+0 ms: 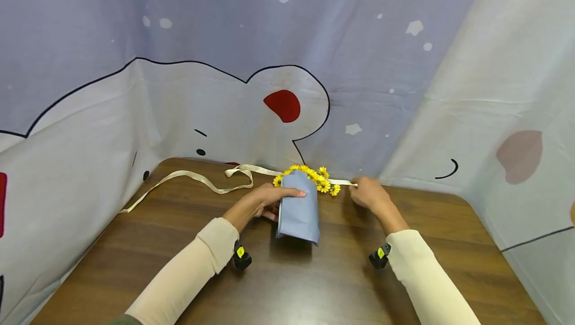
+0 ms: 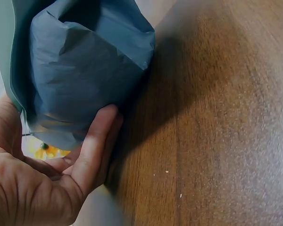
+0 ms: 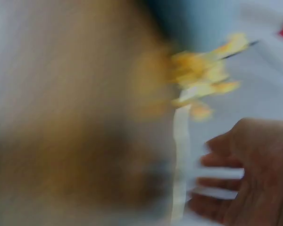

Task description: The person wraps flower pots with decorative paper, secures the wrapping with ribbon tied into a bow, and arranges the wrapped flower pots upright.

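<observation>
A bouquet of small yellow flowers (image 1: 310, 172) is wrapped in blue-grey paper (image 1: 298, 210). My left hand (image 1: 271, 197) holds the wrap from its left side, thumb across the front and fingers beneath. The left wrist view shows the wrap's folded paper end (image 2: 80, 75) and my left fingers (image 2: 96, 141) pressed against it. A cream ribbon (image 1: 193, 175) passes behind the bouquet and emerges on its right. There my right hand (image 1: 369, 192) meets the ribbon. In the blurred right wrist view, the right fingers (image 3: 221, 183) are spread beside the ribbon (image 3: 180, 150).
The brown wooden table (image 1: 287, 285) extends below both arms. A printed fabric backdrop (image 1: 382, 90) rises right behind its far edge and along the sides. The ribbon's left part winds loosely to the table's left edge.
</observation>
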`<move>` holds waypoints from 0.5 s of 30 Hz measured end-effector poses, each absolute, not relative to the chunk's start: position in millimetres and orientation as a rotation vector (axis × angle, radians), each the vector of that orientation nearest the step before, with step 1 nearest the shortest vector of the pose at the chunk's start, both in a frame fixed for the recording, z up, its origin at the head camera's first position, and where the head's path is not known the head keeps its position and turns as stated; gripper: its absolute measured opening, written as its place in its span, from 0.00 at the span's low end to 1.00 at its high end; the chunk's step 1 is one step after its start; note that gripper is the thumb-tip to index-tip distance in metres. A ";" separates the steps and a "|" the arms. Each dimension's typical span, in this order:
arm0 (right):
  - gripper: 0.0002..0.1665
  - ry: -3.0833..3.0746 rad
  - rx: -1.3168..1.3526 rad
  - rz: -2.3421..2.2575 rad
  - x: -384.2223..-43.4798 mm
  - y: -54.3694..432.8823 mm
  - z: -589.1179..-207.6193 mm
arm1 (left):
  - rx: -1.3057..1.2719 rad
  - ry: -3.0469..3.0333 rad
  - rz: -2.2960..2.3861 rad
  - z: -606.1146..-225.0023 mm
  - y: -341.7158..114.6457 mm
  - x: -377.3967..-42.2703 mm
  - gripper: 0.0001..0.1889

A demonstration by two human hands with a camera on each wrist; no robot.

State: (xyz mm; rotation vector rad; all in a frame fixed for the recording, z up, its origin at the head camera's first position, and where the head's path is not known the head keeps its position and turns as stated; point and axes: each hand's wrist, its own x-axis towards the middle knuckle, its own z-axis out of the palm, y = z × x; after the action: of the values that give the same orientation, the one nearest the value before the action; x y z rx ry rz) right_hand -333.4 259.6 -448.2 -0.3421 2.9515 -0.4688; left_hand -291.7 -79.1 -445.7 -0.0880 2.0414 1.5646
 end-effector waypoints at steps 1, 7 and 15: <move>0.34 2.989 -0.383 -0.356 -341.1 267.3 -461.6 | -0.091 2.039 1.568 -446.2 -79.2 -290.9 0.39; 0.39 2.994 -0.363 -0.216 -343.7 321.0 -495.7 | -0.077 1.997 1.586 -449.1 -75.1 -288.6 0.39; 0.41 2.959 0.048 -0.152 -311.2 360.2 -458.0 | -0.073 2.007 1.578 -446.5 -77.8 -290.3 0.39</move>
State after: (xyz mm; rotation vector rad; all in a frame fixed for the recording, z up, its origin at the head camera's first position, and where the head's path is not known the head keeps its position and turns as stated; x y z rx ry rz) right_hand -311.2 360.2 -458.0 0.0476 2.9587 -0.1516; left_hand -290.3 -77.8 -446.5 -0.0734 2.0073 1.5783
